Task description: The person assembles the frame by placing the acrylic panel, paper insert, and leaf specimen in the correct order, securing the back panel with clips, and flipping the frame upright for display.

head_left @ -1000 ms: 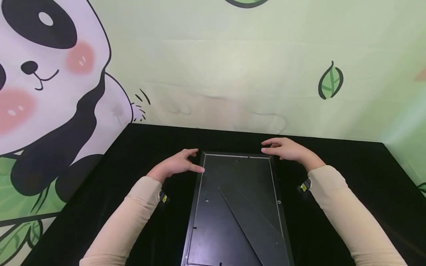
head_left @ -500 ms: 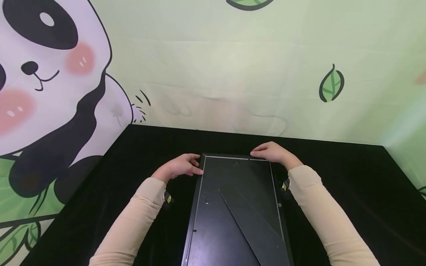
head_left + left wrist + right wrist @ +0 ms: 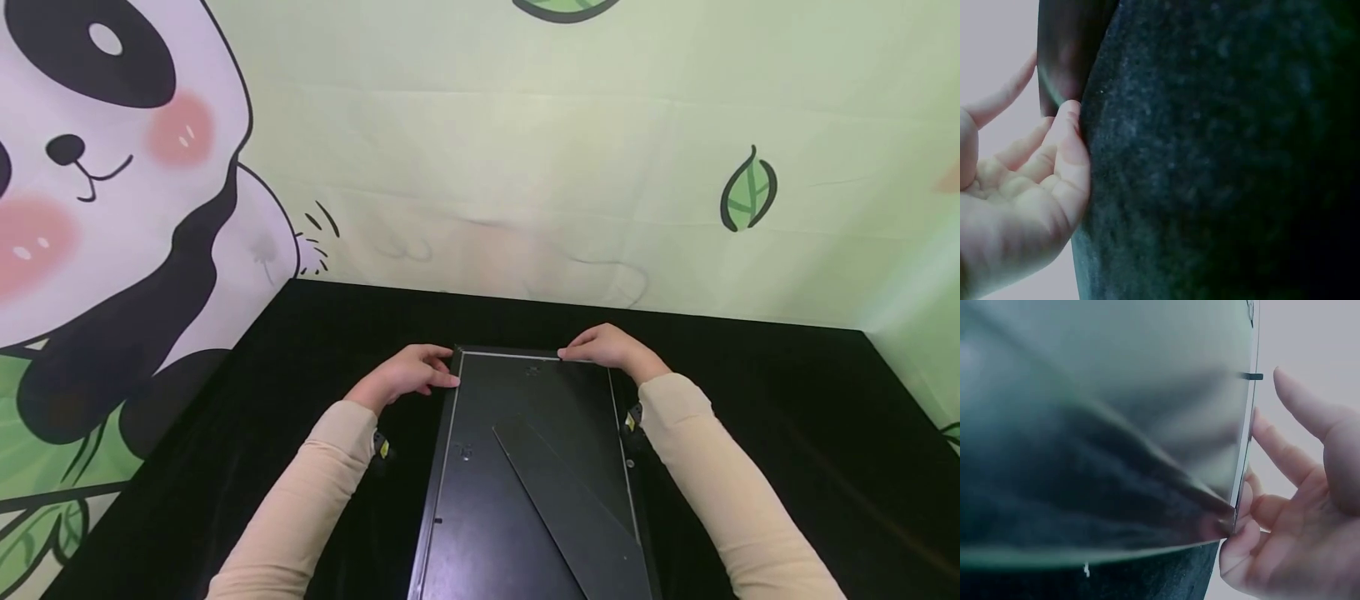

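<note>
A black picture frame point(image 3: 525, 483) lies back side up, its backing board facing me. A slanted easel leg point(image 3: 570, 500) is attached to the board. My left hand point(image 3: 408, 371) holds the frame's far left corner, thumb on the left rim and fingers against the outer side. My right hand point(image 3: 611, 346) rests at the far edge near the right corner. In the right wrist view, its fingertips touch the frame's edge, and the thumb point(image 3: 1304, 403) stands slightly apart, beside a small dark metal tab point(image 3: 1254, 376). The near end of the frame is cut off in the head view.
A black cloth point(image 3: 750, 433) covers the table under the frame. Behind it hangs a pale green backdrop point(image 3: 480, 150) printed with leaves and a large panda point(image 3: 112, 167). A small wrist camera point(image 3: 633, 417) sits under the right sleeve.
My right hand has moved left and slightly nearer, from off the corner onto the frame's far edge. The left hand has shifted only slightly; the frame stays in place.
</note>
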Demonstrator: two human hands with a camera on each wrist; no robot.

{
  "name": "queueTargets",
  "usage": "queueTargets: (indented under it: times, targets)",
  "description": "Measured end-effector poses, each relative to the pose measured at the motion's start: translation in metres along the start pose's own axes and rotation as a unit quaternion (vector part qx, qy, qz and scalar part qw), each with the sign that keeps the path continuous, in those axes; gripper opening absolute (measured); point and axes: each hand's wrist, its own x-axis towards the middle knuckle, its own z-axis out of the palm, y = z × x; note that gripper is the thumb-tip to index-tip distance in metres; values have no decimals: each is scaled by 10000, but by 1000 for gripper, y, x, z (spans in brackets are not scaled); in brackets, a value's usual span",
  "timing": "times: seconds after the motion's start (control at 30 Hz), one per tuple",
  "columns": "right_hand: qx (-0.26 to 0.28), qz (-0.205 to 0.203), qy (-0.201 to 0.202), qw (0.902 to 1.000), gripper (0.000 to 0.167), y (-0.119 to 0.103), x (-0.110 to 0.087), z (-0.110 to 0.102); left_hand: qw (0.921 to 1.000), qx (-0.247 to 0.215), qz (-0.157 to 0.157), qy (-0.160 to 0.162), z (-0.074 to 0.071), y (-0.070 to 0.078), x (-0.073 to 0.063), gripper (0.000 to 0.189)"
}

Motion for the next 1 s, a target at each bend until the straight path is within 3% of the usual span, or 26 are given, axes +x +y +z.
queueTargets:
  times: [0.4, 0.67, 1.0]
  targets:
    - [349, 367, 38, 9987, 39, -2, 5, 2, 9999, -47, -80, 65, 0, 0, 4, 68]
    - [484, 368, 76, 9981, 37, -5, 7, 4, 9991, 167, -272, 277, 4, 6, 3, 74]
    - [484, 482, 66, 9976, 36, -5, 4, 3, 9984, 293, -381, 314, 8, 10, 5, 72]
